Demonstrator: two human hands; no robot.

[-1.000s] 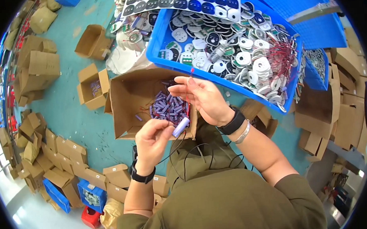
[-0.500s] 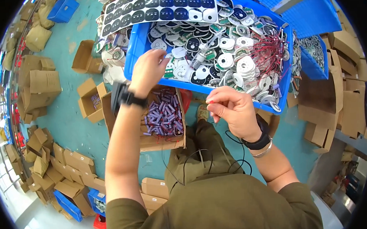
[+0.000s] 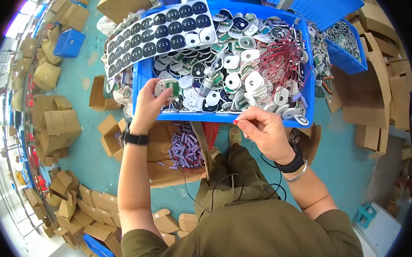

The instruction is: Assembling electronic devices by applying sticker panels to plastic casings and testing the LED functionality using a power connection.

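The left hand (image 3: 151, 101) has its fingers pinched on a small round white part (image 3: 166, 87) with a green board in it, lifted just over the near left corner of the blue bin (image 3: 266, 116), where the loose parts lie within easy reach. The right hand (image 3: 262, 130) hangs just in front of the bin's near edge, thumb and forefinger pressed together, perhaps on a thin wire, though the view is too small to be sure; held close to the body, it waits at working height. The bin is heaped with white and dark round parts, with a bunch of red wires (image 3: 282, 64) toward its right side. A sheet of dark discs (image 3: 163, 33) in rows lies tilted across the bin's far left corner. Below the bin, between the arms, an open carton (image 3: 171, 174) on the floor holds purple cells (image 3: 186, 150), set where finished or spare pieces can be dropped or fetched. More cartons (image 3: 57, 131) litter the floor at left.
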